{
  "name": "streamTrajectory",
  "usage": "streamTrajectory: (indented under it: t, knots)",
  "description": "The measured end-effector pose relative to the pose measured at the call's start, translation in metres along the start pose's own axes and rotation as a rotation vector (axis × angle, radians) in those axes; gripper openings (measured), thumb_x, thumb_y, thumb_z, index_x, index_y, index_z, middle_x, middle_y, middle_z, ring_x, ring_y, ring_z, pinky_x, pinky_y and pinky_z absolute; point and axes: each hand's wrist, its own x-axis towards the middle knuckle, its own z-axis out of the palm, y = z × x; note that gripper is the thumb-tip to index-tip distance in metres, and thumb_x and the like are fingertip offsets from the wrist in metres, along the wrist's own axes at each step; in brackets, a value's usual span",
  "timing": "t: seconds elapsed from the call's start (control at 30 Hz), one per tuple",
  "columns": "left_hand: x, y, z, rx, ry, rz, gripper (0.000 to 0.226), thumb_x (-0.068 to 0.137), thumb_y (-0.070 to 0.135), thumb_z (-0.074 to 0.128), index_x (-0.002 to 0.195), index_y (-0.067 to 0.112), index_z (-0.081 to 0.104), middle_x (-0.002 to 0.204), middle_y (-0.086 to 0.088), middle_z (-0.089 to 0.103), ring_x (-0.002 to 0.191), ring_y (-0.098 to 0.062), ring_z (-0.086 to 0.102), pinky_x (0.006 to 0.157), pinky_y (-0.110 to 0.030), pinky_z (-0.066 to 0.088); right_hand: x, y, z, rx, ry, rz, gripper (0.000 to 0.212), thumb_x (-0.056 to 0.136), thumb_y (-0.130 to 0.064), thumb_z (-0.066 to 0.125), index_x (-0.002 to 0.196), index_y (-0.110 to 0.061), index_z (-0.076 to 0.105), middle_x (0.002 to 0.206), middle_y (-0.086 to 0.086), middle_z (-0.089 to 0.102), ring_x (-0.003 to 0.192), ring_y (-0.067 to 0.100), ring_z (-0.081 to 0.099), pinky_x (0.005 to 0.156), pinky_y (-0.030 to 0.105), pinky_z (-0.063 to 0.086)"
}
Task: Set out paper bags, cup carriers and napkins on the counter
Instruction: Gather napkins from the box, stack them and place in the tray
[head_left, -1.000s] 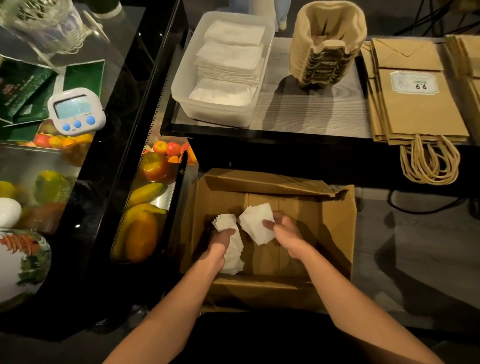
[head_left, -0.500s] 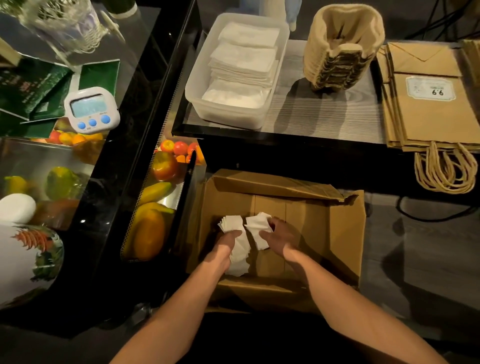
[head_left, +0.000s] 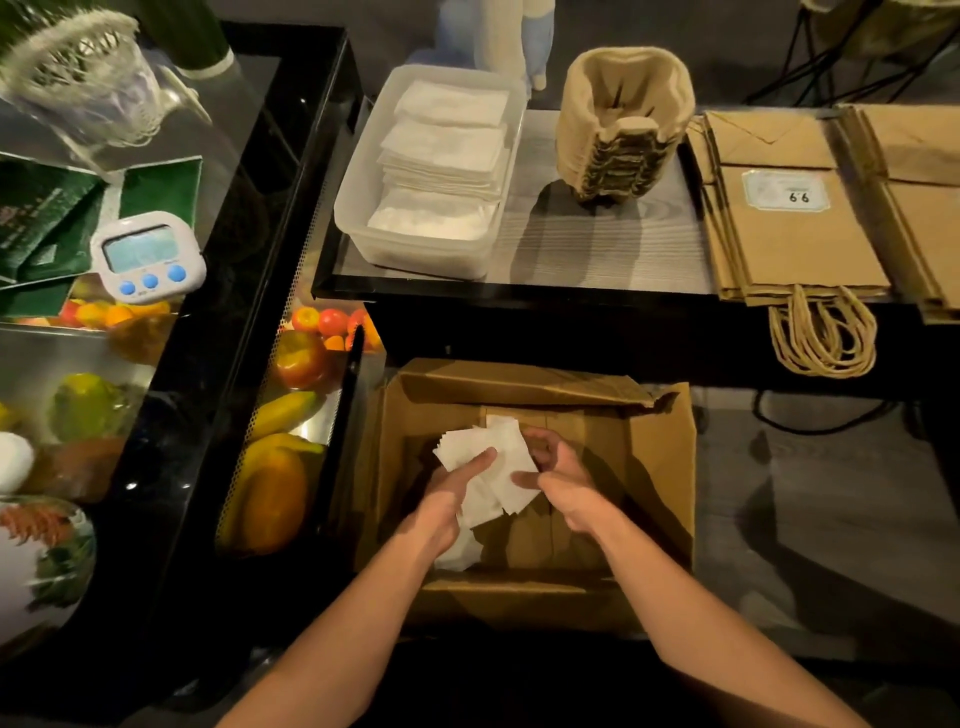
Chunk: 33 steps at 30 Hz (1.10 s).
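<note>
Paper bags, cup carriers and a filled tub lie beyond the left grip and right grip, both holding napkins not yet set out.

1. cardboard box is open at the top; its rear flap leans in over the far side.
2. the black counter edge stands just beyond the box.
3. a bare counter strip lies between the tub of napkins and the cup carriers; paper bags fill the right.

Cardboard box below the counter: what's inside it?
Inside the cardboard box, the left hand and right hand hold a bunch of white napkins; loose napkins lie under the left wrist. Bare cardboard flaps show at the bottom. Whatever lies beneath the hands is covered.
</note>
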Motion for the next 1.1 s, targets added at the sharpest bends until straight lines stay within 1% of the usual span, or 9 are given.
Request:
streamTrajectory:
  t: [0.17,0.3,0.43,0.57,0.73,0.83,0.9,0.97,1.1]
  knots:
    - [0.003,-0.001,0.002,0.075,0.098,0.076,0.052,0.078,0.014,0.087,0.125,0.018,0.065,0.119,-0.009,0.072,0.114,-0.031,0.066,0.104,-0.056,0.051,-0.013,-0.002,0.000,-0.167,0.052,-0.124,0.039,0.092,-0.025,0.073,0.122,-0.034,0.049,0.118,-0.015,0.057,0.115,0.009,0.056,0.069,0.015,0.044]
    - [0.000,-0.001,0.000,0.137,0.130,0.139,0.058,0.076,0.021,0.090,0.126,0.021,0.060,0.124,-0.004,0.066,0.117,-0.025,0.059,0.109,-0.050,0.046,-0.019,-0.009,-0.001,-0.384,0.028,-0.192,0.022,0.097,-0.036,0.065,0.115,-0.031,0.054,0.120,-0.009,0.058,0.100,0.002,0.058,0.061,0.011,0.047]
    - [-0.005,0.000,-0.006,0.175,0.005,0.203,0.060,0.076,0.016,0.088,0.129,0.023,0.063,0.125,-0.003,0.070,0.121,-0.024,0.060,0.107,-0.046,0.048,-0.019,-0.013,0.005,-0.494,-0.046,-0.167,0.025,0.097,-0.032,0.066,0.117,-0.043,0.056,0.136,-0.009,0.053,0.122,0.016,0.054,0.088,0.027,0.055]
    - [-0.005,-0.001,-0.012,0.182,-0.046,0.218,0.058,0.072,0.003,0.088,0.124,0.021,0.069,0.119,-0.004,0.074,0.119,-0.028,0.064,0.105,-0.053,0.051,-0.022,-0.017,0.009,-0.501,-0.023,-0.165,0.010,0.100,-0.033,0.062,0.107,-0.038,0.056,0.128,-0.008,0.055,0.116,0.016,0.056,0.088,0.029,0.055]
    - [-0.002,-0.002,-0.011,0.172,0.004,0.204,0.063,0.066,0.012,0.094,0.123,0.019,0.068,0.123,-0.004,0.072,0.122,-0.028,0.062,0.108,-0.053,0.048,-0.026,-0.012,0.008,-0.898,0.160,-0.505,0.018,0.099,-0.039,0.061,0.111,-0.025,0.063,0.126,-0.008,0.042,0.119,0.009,0.041,0.089,0.019,0.040]
    - [-0.001,0.000,-0.008,0.188,0.038,0.205,0.055,0.070,0.007,0.091,0.120,0.015,0.070,0.118,-0.003,0.073,0.118,-0.025,0.063,0.098,-0.039,0.052,-0.025,-0.013,0.006,-0.982,0.066,-0.605,0.020,0.101,-0.034,0.060,0.116,-0.021,0.062,0.125,-0.005,0.049,0.121,0.014,0.044,0.102,0.027,0.039]
    - [-0.002,0.002,-0.007,0.189,0.055,0.213,0.055,0.072,0.005,0.090,0.122,0.012,0.068,0.118,-0.003,0.072,0.114,-0.020,0.062,0.081,-0.027,0.049,-0.028,-0.018,0.006,-0.945,0.032,-0.568,0.021,0.100,-0.035,0.061,0.118,-0.023,0.058,0.123,-0.007,0.054,0.119,0.013,0.048,0.104,0.029,0.039]
    - [-0.002,0.003,-0.006,0.205,0.065,0.227,0.057,0.073,0.005,0.089,0.124,0.012,0.066,0.118,-0.002,0.071,0.110,-0.018,0.063,0.075,-0.024,0.047,-0.031,-0.024,0.008,-0.709,-0.025,-0.424,0.025,0.098,-0.038,0.063,0.120,-0.030,0.053,0.118,-0.012,0.058,0.109,0.007,0.053,0.090,0.023,0.046]
    - [0.000,0.004,-0.007,0.212,0.077,0.213,0.060,0.070,0.001,0.089,0.124,0.013,0.066,0.117,-0.005,0.072,0.110,-0.024,0.065,0.090,-0.037,0.055,-0.028,-0.033,0.014,-0.289,-0.049,-0.302,0.027,0.097,-0.017,0.067,0.116,-0.033,0.058,0.111,-0.006,0.065,0.103,0.008,0.062,0.069,0.011,0.048]
